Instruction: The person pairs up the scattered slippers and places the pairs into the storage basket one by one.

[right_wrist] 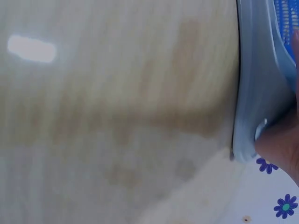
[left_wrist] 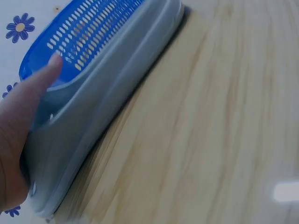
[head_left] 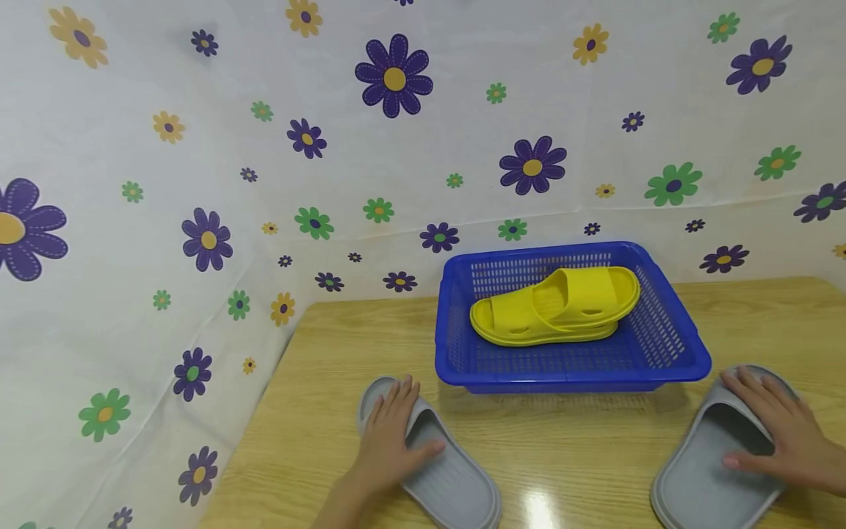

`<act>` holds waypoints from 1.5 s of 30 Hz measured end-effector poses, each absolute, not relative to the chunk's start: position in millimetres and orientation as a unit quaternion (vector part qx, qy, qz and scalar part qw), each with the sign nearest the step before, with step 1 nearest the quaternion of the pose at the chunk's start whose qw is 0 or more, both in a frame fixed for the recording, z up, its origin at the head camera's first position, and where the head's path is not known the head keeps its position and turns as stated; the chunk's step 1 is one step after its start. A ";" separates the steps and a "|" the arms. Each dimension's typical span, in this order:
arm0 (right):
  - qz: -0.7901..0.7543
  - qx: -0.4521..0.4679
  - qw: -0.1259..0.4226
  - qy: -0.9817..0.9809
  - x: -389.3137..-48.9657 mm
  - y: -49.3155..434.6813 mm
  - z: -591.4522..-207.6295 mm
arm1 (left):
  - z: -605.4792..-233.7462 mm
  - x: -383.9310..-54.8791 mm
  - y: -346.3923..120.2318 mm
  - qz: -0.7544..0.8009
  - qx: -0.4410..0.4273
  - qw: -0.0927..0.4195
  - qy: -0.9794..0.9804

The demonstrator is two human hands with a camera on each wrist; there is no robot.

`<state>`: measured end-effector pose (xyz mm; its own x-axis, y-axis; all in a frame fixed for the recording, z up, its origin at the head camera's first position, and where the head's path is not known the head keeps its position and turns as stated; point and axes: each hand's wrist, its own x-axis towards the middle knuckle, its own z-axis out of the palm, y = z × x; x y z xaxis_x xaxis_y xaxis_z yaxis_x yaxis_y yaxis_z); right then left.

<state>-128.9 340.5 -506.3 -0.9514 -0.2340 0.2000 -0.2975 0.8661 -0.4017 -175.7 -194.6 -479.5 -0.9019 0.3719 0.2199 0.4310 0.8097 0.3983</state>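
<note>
Two grey slippers rest on the wooden table, one under each hand. My left hand (head_left: 390, 450) lies across the strap of the left slipper (head_left: 459, 481), fingers extended toward its toe and thumb spread over the footbed opening. On the strap of the right slipper (head_left: 700, 470) rests my right hand (head_left: 789, 433), its fingers reaching to the toe end and its thumb held out over the footbed. The left wrist view shows the left thumb (left_wrist: 35, 86) sticking out above the slipper's side. The undersides of both hands are hidden.
Behind and between the hands stands a blue plastic basket (head_left: 568, 378) with perforated walls. Yellow slippers (head_left: 588, 297) lie in it, one partly over another. A white cloth (head_left: 449, 147) with printed flowers hangs behind and to the left of the table (head_left: 330, 353).
</note>
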 end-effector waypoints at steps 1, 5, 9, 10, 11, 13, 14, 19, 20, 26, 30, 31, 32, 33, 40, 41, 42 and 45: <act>0.220 0.158 0.066 -0.960 -130.0 345.1 -506.7 | -478.8 -176.8 -198.0 -0.224 -0.231 0.054 -0.945; 0.225 0.226 0.026 -0.947 -133.6 358.4 -504.8 | -477.9 -182.1 -212.4 -0.197 -0.316 0.013 -0.928; 0.239 0.274 0.019 -0.931 -135.9 361.9 -500.5 | -476.4 -187.6 -224.1 -0.167 -0.390 -0.008 -0.906; 0.242 0.286 0.026 -0.927 -137.1 362.0 -499.5 | -475.5 -188.9 -226.0 -0.156 -0.406 -0.005 -0.901; 0.241 0.304 0.044 -0.921 -139.0 361.7 -498.6 | -474.6 -190.1 -227.7 -0.148 -0.418 -0.006 -0.896; 0.235 0.340 0.082 -0.907 -143.9 361.8 -497.1 | -472.4 -192.2 -230.3 -0.127 -0.440 -0.004 -0.889; 0.227 0.359 0.100 -0.900 -146.5 362.0 -495.8 | -471.5 -193.5 -231.3 -0.118 -0.450 -0.005 -0.885; 0.178 0.393 0.149 -0.890 -153.4 362.8 -489.7 | -467.7 -201.9 -235.1 -0.087 -0.478 -0.016 -0.874; 0.180 0.396 0.149 -0.888 -153.5 362.5 -489.1 | -467.6 -204.0 -236.0 -0.082 -0.481 -0.015 -0.873; 0.172 0.390 0.156 -0.891 -151.1 358.5 -488.6 | -471.7 -209.4 -240.8 -0.082 -0.486 0.015 -0.870; 0.168 0.387 0.170 -0.890 -150.1 358.9 -490.7 | -471.2 -206.6 -239.0 -0.081 -0.481 0.038 -0.872; 0.168 0.386 0.174 -0.890 -149.7 358.6 -491.4 | -470.4 -205.2 -238.0 -0.077 -0.478 0.043 -0.874; 0.166 0.385 0.177 -0.891 -149.1 358.3 -492.0 | -470.1 -203.7 -237.4 -0.070 -0.475 0.048 -0.876; 0.164 0.384 0.179 -0.891 -148.5 358.0 -492.7 | -469.7 -202.1 -236.7 -0.065 -0.473 0.052 -0.877; 0.128 0.392 0.162 -0.896 -149.7 358.2 -489.3 | -469.1 -199.7 -235.1 -0.039 -0.490 0.071 -0.868; 0.124 0.399 0.152 -0.896 -151.6 358.8 -488.3 | -469.0 -200.9 -235.5 -0.038 -0.495 0.070 -0.865; 0.118 0.404 0.143 -0.896 -153.1 359.3 -487.1 | -468.9 -201.9 -235.9 -0.039 -0.497 0.068 -0.864; 0.120 0.415 0.133 -0.892 -155.5 360.6 -485.6 | -469.6 -204.4 -236.0 -0.048 -0.501 0.060 -0.862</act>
